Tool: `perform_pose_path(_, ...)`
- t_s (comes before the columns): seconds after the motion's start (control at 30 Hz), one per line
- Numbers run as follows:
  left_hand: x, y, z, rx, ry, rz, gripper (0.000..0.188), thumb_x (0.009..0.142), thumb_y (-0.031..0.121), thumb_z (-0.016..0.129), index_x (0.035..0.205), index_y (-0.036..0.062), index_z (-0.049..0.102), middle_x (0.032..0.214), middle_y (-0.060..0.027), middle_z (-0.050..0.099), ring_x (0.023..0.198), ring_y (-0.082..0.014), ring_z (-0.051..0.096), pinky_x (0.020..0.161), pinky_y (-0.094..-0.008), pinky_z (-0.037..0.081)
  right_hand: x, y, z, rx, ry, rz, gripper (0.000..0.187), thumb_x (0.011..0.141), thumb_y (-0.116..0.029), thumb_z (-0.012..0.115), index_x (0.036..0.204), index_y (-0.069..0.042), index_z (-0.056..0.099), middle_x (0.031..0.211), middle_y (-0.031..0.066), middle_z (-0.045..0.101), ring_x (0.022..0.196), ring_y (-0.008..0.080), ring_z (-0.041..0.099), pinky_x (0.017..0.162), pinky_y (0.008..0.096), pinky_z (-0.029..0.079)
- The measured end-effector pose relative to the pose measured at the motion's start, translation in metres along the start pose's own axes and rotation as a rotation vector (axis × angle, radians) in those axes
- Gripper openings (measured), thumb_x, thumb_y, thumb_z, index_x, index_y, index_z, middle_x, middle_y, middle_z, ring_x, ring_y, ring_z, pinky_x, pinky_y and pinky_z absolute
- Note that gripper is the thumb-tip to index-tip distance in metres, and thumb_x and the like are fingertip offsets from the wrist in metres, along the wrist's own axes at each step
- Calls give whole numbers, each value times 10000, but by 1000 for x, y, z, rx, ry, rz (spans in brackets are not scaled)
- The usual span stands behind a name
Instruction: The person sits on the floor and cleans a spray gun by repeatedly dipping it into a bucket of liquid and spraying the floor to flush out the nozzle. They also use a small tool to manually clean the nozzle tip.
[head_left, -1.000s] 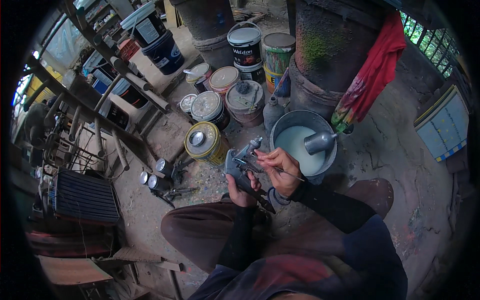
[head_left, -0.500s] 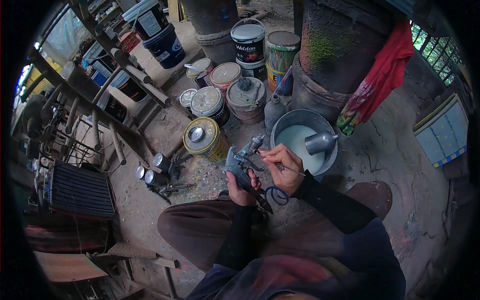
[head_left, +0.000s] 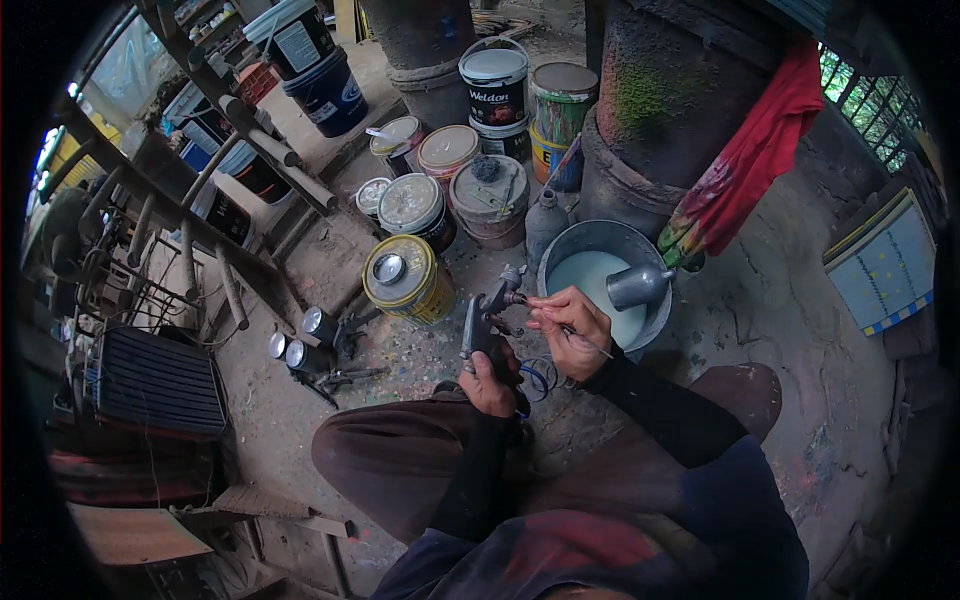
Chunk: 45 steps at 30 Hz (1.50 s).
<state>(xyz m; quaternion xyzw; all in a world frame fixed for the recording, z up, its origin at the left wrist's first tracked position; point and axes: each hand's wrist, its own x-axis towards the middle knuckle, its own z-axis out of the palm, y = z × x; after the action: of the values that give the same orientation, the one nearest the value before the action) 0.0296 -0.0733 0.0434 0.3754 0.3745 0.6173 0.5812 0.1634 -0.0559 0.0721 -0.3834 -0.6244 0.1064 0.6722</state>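
The spray gun is held up in front of the person's lap, above the floor, with its nose toward the upper right, away from the body. Its long axis runs aslant from lower left to upper right, while its grip drops toward the lower edge. A blue hose loops just beside it.

The floor is grey, worn and cracked, flecked with paint near the person's knees. Close by on the right stands a bucket of milky liquid, with a metal cup lying tilted across it. A grey bottle stands just beside the bucket, and a yellow can is nearer the gun, with more paint tins grouped behind. Farther back, a red cloth hangs by a large dark drum (green patches mark its side). Wooden poles form a rack on the left, and three small metal cups sit on the floor below it.

The left hand is wrapped round the grip, its thumb along the near side; its other fingers are mostly hidden. The right hand has its fingers pinched together on a thin rod, whose tail slants out behind the hand. Those fingertips are right at the gun's nose; whether the rod's front end goes inside, I cannot tell.
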Motion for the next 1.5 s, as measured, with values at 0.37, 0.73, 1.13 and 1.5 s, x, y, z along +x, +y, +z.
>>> perform_pose_path(0.37,5,6,-1,-123,-30,-85,486,939,452,330,877,0,498,609,-47,482,497,-122,468,432,-233,357,-2,0,0,172,-59,135,173,836,81,512,948,-13,421,918,147,499,903,247,614,654,312,587)
perform_pose_path(0.73,3,4,5,29,-7,69,352,950,314,381,985,-8,519,660,-7,485,491,-59,394,441,-195,304,10,1,-5,-32,-43,68,165,751,61,641,826,-8,511,801,135,589,704,213,616,529,272,484)
perform_pose_path(1.13,9,1,-7,141,-48,142,293,947,257,391,877,0,512,602,22,437,497,-44,359,452,-196,261,24,3,-10,273,-103,684,105,875,-15,519,922,-9,425,902,115,559,864,199,632,598,261,565)
perform_pose_path(1.5,14,1,-13,204,-47,157,297,944,264,398,905,-4,519,615,23,447,499,-43,364,458,-192,265,32,8,-14,434,-81,802,111,858,-25,545,879,0,439,834,117,608,807,164,645,550,256,563)
